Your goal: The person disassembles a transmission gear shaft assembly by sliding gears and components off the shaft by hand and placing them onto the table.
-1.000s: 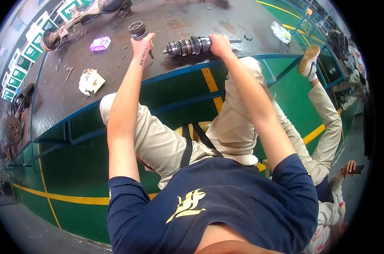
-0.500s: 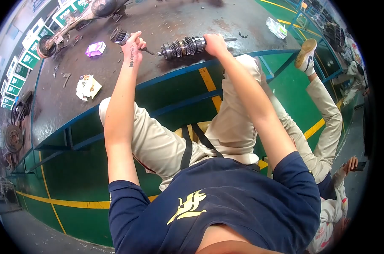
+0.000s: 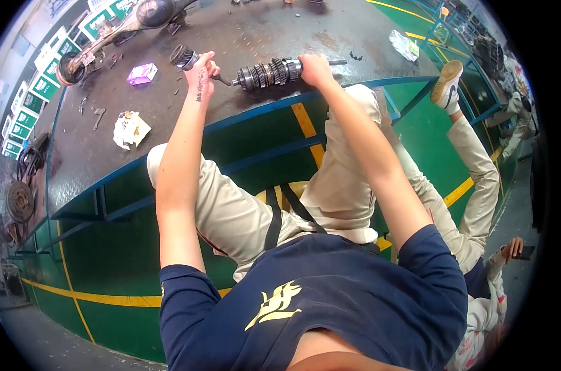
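My left hand point(image 3: 200, 69) is closed around a short gear shaft point(image 3: 182, 57). Its toothed gear sticks out on the left and its thin dark end points right, close to the tip of a longer shaft. That longer gear shaft assembly point(image 3: 268, 73), stacked with several metal gears, lies sideways near the table's front edge. Around its right end my right hand point(image 3: 315, 70) is wrapped, with the bare rod showing beyond the fist. Whether the two shaft tips touch I cannot tell.
On the dark metal table point(image 3: 231, 37) are a purple box point(image 3: 142, 74), a crumpled wrapper point(image 3: 130, 129), a clear plastic bag point(image 3: 404, 45) and a large axle point(image 3: 116, 28). A person's leg point(image 3: 475, 167) extends at the right, and another person's hand point(image 3: 513, 248) holds a phone.
My left hand has moved right with the short gear shaft, bringing its thin end nearer the longer assembly. My right hand stays on the assembly, almost in place.
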